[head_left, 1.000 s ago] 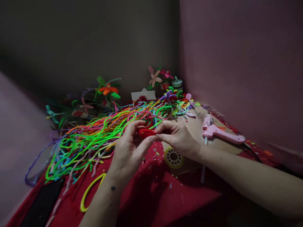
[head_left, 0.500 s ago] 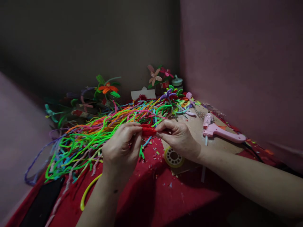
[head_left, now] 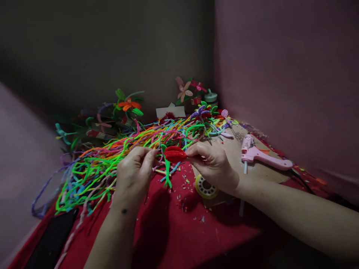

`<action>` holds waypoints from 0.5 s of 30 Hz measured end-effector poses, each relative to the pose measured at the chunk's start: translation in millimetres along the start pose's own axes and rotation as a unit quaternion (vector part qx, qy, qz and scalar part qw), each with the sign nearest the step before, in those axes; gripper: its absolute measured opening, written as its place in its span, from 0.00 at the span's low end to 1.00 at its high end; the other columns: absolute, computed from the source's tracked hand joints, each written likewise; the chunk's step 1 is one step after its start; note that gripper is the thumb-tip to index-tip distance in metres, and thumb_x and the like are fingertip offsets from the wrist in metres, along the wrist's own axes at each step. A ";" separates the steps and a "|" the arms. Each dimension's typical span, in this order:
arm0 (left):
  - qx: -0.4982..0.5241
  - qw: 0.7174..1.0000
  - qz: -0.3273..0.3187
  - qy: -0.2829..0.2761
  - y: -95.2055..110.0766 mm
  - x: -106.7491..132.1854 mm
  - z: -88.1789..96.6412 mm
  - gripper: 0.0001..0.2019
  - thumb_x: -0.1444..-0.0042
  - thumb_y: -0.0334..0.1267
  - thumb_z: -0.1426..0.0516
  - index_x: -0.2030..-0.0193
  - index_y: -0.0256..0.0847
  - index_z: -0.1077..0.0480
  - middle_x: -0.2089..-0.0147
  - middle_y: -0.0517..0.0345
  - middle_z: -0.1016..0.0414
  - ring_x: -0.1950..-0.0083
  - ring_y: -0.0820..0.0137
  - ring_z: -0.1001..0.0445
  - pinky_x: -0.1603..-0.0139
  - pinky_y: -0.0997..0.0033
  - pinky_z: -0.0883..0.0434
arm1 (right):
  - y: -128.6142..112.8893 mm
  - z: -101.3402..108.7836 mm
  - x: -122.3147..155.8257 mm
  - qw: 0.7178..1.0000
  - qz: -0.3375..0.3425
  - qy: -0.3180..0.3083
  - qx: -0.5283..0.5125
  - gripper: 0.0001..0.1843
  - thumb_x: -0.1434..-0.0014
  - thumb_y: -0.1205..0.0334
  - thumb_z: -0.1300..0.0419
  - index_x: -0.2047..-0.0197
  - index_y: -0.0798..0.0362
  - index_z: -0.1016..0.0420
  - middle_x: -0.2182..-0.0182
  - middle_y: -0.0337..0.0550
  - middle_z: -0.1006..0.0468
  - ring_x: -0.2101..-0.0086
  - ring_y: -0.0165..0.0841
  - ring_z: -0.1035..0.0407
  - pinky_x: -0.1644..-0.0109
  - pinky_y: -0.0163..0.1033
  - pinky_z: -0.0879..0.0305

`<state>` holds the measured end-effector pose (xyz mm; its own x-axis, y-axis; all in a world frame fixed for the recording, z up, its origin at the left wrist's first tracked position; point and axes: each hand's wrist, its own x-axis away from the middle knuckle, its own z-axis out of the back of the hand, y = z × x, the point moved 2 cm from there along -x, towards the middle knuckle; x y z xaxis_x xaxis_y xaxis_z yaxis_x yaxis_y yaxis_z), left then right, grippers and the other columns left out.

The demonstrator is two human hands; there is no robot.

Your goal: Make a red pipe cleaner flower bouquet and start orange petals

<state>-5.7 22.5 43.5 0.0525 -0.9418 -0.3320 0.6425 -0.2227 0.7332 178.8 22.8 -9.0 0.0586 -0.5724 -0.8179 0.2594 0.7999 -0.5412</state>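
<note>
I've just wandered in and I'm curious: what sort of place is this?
Probably a craft corner: a heap of fuzzy, many-coloured pipe cleaners lies on red cloth, a pink plastic glue gun rests on flat brown cardboard, and an orange-petalled fuzzy flower with green leaves shows behind.

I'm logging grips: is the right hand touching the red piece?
Touching. The head view shows the right hand pinching the red piece at its right-hand end.
</note>
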 end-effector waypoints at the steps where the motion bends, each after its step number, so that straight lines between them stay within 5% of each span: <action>1: 0.067 0.998 0.011 -0.015 0.7 -0.4 -0.4 0.05 0.47 0.39 0.43 0.68 0.41 0.30 0.75 0.63 0.28 0.77 0.74 0.29 0.79 0.76 0.35 | -2.1 0.4 -0.2 1.000 0.021 0.001 0.012 0.06 0.44 0.75 0.44 0.70 0.55 0.32 0.74 0.41 0.27 0.71 0.29 0.32 0.66 0.36 0.34; 5: 0.201 0.977 0.024 -0.065 7.1 3.9 -1.1 0.06 0.49 0.38 0.40 0.67 0.40 0.30 0.76 0.64 0.28 0.78 0.76 0.30 0.78 0.79 0.34 | -9.1 1.6 -1.2 0.998 0.049 -0.005 0.031 0.08 0.42 0.75 0.46 0.70 0.54 0.33 0.73 0.42 0.26 0.68 0.31 0.30 0.64 0.38 0.32; 8: 0.195 0.975 0.036 -0.099 9.0 7.2 -3.2 0.08 0.53 0.38 0.37 0.68 0.39 0.30 0.79 0.65 0.29 0.79 0.76 0.31 0.79 0.79 0.34 | -10.6 2.1 -1.0 0.998 0.046 -0.011 0.036 0.08 0.41 0.74 0.47 0.70 0.52 0.34 0.73 0.43 0.26 0.67 0.32 0.30 0.63 0.39 0.32; 15: 0.146 0.987 -0.011 -0.064 11.2 10.0 -5.1 0.07 0.53 0.38 0.36 0.67 0.40 0.28 0.75 0.63 0.29 0.76 0.75 0.33 0.77 0.75 0.35 | -9.2 2.4 -0.2 0.997 0.058 -0.014 0.049 0.08 0.41 0.74 0.47 0.69 0.54 0.33 0.72 0.45 0.25 0.66 0.33 0.29 0.62 0.39 0.33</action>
<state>6.0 11.9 45.4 -0.0680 -0.9557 -0.2864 0.3946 -0.2895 0.8721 178.7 15.0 -3.4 0.1197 -0.4824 -0.8677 0.3430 0.8403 -0.4199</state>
